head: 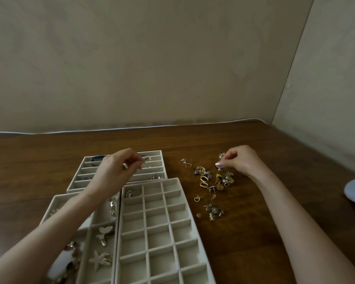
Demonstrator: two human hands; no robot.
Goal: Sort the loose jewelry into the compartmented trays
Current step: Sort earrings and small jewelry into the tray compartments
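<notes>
Left hand (115,171) hovers over the far tray (163,162), fingertips pressed together; I cannot tell whether they hold anything; right hand (239,159) pinches a small piece (221,155) at the far edge of the loose jewelry (213,181) on the table (254,232), right of the grid tray (145,212); 3 trays in all.

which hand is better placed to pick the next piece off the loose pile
Right. The right hand is at the loose jewelry pile, fingertips among the pieces; the left hand is over the far tray, away from it.
</notes>
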